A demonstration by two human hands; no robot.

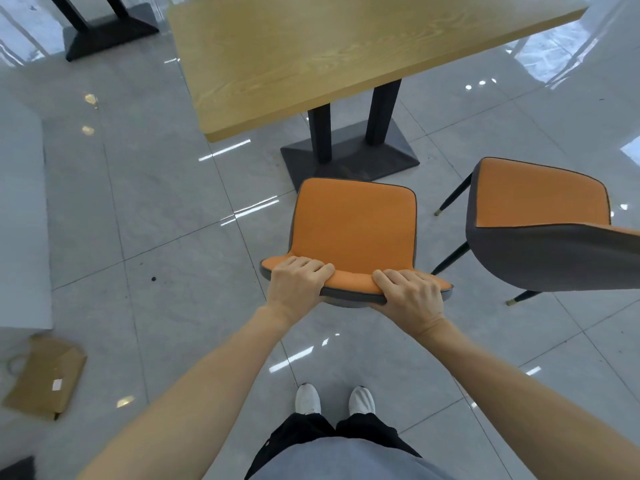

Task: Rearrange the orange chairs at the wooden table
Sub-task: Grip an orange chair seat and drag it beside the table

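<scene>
Hands grasp the top edge of an orange chair's (353,230) backrest, the left hand (298,284) and right hand (408,296) side by side, each grip curled closed over the rim with fingers on the orange front. That chair stands on the glossy tiled floor (156,220) just before the wooden surface (329,50), its seat near the dark pedestal base (349,161). A second orange chair (540,223) stands just beside it, to the right, and a brown paper bag (45,375) lies on the floor far left.
</scene>
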